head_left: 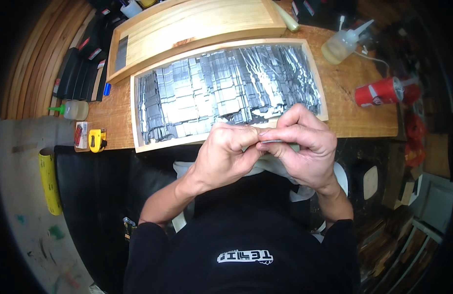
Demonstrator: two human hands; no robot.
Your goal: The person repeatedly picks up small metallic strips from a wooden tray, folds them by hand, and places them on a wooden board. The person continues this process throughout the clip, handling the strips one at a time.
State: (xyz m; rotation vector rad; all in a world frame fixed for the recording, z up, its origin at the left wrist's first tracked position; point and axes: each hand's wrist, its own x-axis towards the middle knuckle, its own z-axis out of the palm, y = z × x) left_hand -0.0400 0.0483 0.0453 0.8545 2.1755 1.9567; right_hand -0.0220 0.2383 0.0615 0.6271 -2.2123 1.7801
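Observation:
My left hand (229, 152) and my right hand (310, 149) meet fingertip to fingertip at the near edge of a wooden-framed tray (137, 123). Between the pinched fingers shows the edge of a small thin grey piece (272, 141); the fingers cover most of it. Both hands are closed. Just beyond them, the tray holds many shiny dark-grey thin strips (202, 90), laid side by side in uneven, overlapping columns. Some strips on the right side lie slanted.
Behind the tray lies another shallow wooden frame (202, 22). A squeeze bottle (338, 47) and a red can (378, 93) stand at right. At left are a green-tipped bottle (75, 110), a yellow tape measure (96, 140) and a yellow tube (50, 181).

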